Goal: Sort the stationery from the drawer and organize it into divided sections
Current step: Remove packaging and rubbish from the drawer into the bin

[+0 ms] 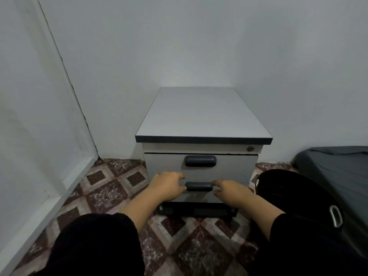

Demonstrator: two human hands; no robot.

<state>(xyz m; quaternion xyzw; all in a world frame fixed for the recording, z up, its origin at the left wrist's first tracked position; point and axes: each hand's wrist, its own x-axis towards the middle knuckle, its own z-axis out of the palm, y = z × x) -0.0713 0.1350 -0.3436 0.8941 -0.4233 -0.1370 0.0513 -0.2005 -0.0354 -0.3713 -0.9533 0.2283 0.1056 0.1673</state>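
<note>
A small grey drawer cabinet (pixel 203 116) with a dark-edged top stands on the tiled floor against the wall. Its upper drawer (pixel 163 162) and lower drawer (pixel 233 176) are both closed, each with a dark oval handle. My left hand (pixel 166 185) reaches to the left end of the lower handle (pixel 199 186), fingers loosely curled beside it. My right hand (pixel 229 191) sits at the handle's right end, its fingers pointing left and touching it. No stationery shows.
A keyhole (pixel 250 148) sits at the cabinet's upper right front. A dark covered mattress (pixel 338 166) lies at right. A black bag with a metal ring (pixel 336 215) is beside my right arm. White walls close in at left and behind.
</note>
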